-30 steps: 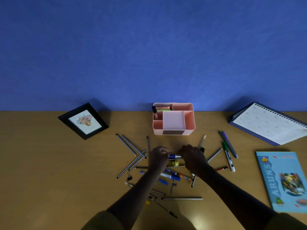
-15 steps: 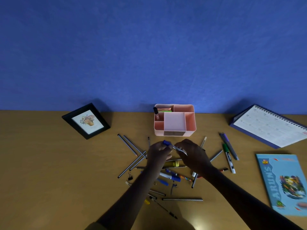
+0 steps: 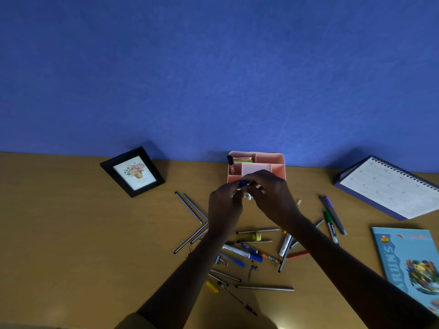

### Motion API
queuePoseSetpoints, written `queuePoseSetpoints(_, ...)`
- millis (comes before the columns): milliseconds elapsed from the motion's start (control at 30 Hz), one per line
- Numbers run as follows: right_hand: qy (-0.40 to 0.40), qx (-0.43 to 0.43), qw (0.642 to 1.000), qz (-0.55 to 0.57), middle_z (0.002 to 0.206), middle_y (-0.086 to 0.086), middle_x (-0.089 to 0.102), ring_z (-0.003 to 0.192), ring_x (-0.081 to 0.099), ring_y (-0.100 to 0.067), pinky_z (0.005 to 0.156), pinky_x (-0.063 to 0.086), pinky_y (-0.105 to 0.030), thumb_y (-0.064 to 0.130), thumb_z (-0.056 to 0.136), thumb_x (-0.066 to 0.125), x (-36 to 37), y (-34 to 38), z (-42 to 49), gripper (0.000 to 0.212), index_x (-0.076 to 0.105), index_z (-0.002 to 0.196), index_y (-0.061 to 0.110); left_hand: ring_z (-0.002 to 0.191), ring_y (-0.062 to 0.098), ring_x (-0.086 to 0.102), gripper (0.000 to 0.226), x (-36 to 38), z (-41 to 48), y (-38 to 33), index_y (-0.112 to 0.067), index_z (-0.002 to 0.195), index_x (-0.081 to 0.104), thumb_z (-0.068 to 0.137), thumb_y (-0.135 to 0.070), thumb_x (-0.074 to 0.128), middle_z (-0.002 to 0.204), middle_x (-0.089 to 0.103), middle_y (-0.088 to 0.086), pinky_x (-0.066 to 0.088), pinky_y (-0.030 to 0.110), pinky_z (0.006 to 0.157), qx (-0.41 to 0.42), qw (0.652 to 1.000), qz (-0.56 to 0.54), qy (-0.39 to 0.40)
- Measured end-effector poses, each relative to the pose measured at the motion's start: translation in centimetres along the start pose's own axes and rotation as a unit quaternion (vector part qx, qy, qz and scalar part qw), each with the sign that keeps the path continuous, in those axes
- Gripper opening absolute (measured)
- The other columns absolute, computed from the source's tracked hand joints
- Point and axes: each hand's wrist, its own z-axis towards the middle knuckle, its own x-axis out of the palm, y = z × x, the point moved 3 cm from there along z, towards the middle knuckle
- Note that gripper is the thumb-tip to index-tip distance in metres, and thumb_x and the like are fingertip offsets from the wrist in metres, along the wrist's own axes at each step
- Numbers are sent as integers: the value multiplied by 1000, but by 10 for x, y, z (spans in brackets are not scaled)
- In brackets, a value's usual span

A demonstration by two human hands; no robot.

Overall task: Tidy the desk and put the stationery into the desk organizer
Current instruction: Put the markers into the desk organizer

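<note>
- Blue wall (image 3: 213,67) fills the top of the view, and it meets the back edge of the brown worktop (image 3: 71,233).
- Wide bare worktop lies on the left, so there is lots of room to move there.
- On the right sit a calendar (image 3: 389,186) and a blue book (image 3: 413,262), so that side is more crowded.
- Near the wall, on the left, a picture frame (image 3: 133,172) leans back, well apart from the pens.
- Against the wall in the middle sits the pink desk organizer (image 3: 268,159); its open top faces up, so things can drop in.
- Just in front of it, both hands meet above the worktop. The left hand (image 3: 224,205) and the right hand (image 3: 273,198) are both closed on a small marker with a blue cap (image 3: 242,184).
- I think two hands are used to press the cap on or turn the marker upright.
- Below the hands, loose pens and pencils (image 3: 249,250) lie in a messy heap, still to be put away.
- A green marker (image 3: 331,226) lies apart, to the right.
</note>
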Motion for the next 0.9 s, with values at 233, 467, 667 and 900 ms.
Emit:
queuePoseSetpoints(233, -92, 30, 995, 3, 109, 9, 76, 91, 68, 8, 77, 56, -11, 13, 98, 76, -10, 4, 47, 19, 77, 116, 17, 102, -2, 73, 24, -23, -5, 19, -18, 127, 76, 105, -20, 67, 115, 80, -5, 61, 17, 85, -24, 999, 9, -33)
queuePoseSetpoints(467, -78, 78, 993, -29, 104, 0, 79, 92, 71, -13, 80, 57, -27, 17, 98, 74, 21, -24, 86, 12, 79, 107, 11, 97, -1, 74, 24, -32, -36, 56, -19, 122, 79, 102, -17, 68, 111, 81, -6, 64, 28, 84, -63, 996, 62, 27)
queuePoseSetpoints(667, -32, 136, 989, -44, 107, -4, 81, 82, 63, -7, 65, 37, -9, 10, 98, 71, 48, -36, 88, 15, 81, 109, 11, 93, 1, 74, 23, -26, -63, 76, -18, 119, 80, 100, -15, 69, 107, 81, -5, 63, 27, 84, -89, 989, 86, 77)
queuePoseSetpoints(900, -22, 147, 988, -47, 113, -7, 81, 95, 75, -23, 75, 56, -23, 5, 102, 66, 56, -36, 87, 23, 81, 118, 12, 94, 0, 71, 21, -16, -82, 84, -21, 118, 80, 99, -18, 71, 108, 79, -7, 62, 25, 82, -79, 980, 117, 139)
